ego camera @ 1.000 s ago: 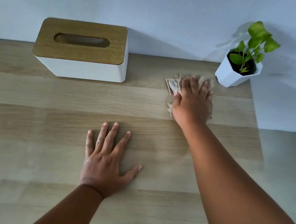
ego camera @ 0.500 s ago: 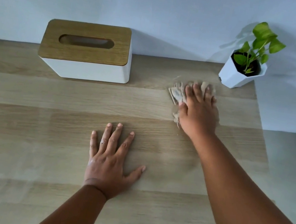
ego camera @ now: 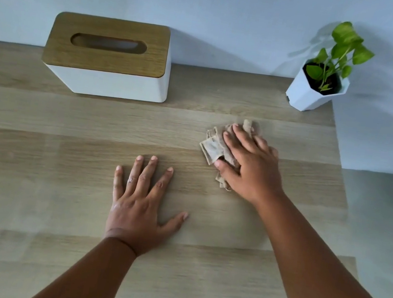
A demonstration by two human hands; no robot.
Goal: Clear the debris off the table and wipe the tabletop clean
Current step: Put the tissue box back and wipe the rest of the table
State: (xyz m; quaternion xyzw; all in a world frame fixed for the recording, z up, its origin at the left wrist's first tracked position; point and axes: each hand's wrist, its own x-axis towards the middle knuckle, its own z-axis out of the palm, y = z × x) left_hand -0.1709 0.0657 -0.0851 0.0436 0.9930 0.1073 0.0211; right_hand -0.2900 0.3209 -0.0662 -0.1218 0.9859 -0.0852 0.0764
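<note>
1. A tissue box (ego camera: 107, 57) stands at the back left, close to the wall (ego camera: 211, 10). Its body is white, with rounded corners.
2. Its lid (ego camera: 107, 45) is wood-toned, with a long rounded slot (ego camera: 108, 43) in the middle; the slot looks dark, and what lies inside cannot be told.
3. A plant (ego camera: 339, 53) with green leaves grows in a white faceted pot (ego camera: 305, 93) at the back right corner, well apart from the box.
4. The wall is plain and pale; the plant's shadow falls on it.
</note>
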